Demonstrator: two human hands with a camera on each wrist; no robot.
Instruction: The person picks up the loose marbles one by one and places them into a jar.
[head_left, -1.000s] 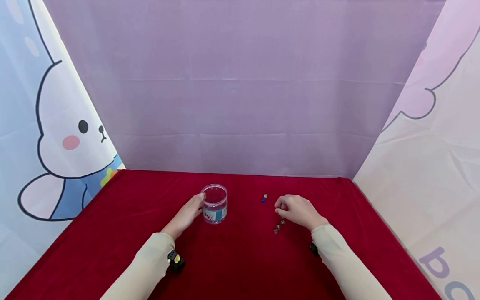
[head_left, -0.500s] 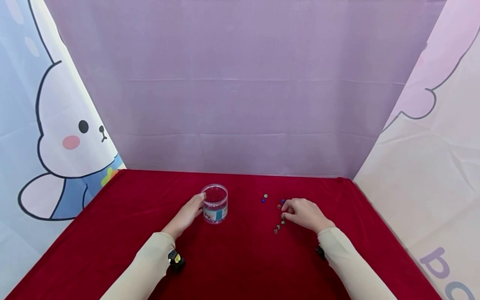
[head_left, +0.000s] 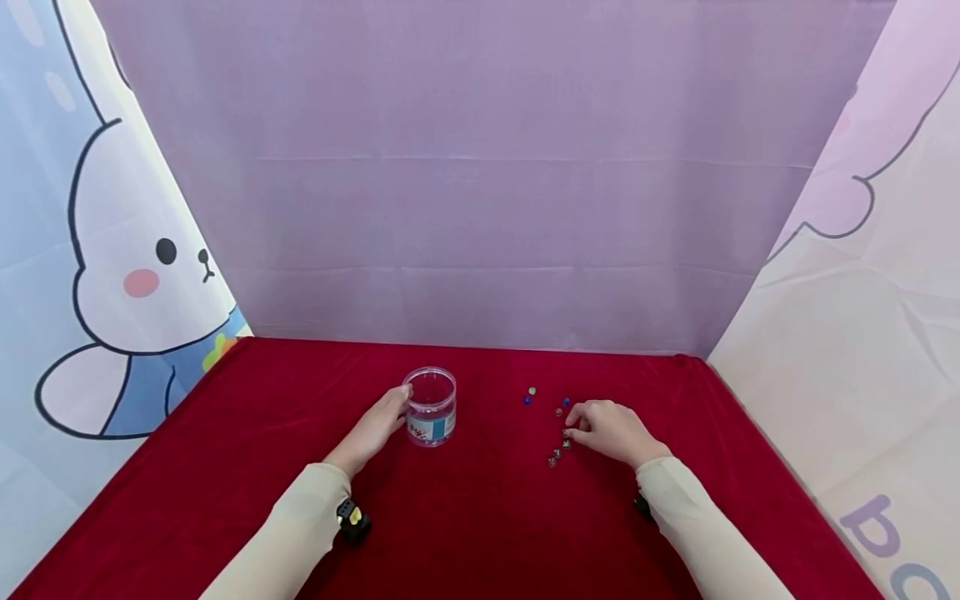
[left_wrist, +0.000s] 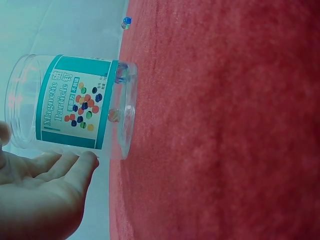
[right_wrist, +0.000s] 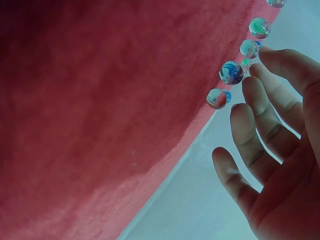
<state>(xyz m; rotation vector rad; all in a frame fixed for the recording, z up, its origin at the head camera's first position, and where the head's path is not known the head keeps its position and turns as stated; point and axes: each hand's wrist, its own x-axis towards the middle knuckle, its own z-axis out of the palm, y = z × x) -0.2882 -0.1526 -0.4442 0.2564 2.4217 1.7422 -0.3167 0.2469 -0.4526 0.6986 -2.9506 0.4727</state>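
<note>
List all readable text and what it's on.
"Magnetic Particle": jar label.
"磁钉" (likely): large characters on the same label.
Small boxed text, same label: too small to read surely.
Fine print, same label: too blurred.
Right curtain: big letters, skewed and cut off; can't read surely.

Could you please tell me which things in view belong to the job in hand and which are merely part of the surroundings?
In the job:
jar, gripped by the left hand
marbles, some close to the right hand

Surroundings:
red cloth, under the jar and marbles
purple curtain, behind
rabbit print, on the left
</note>
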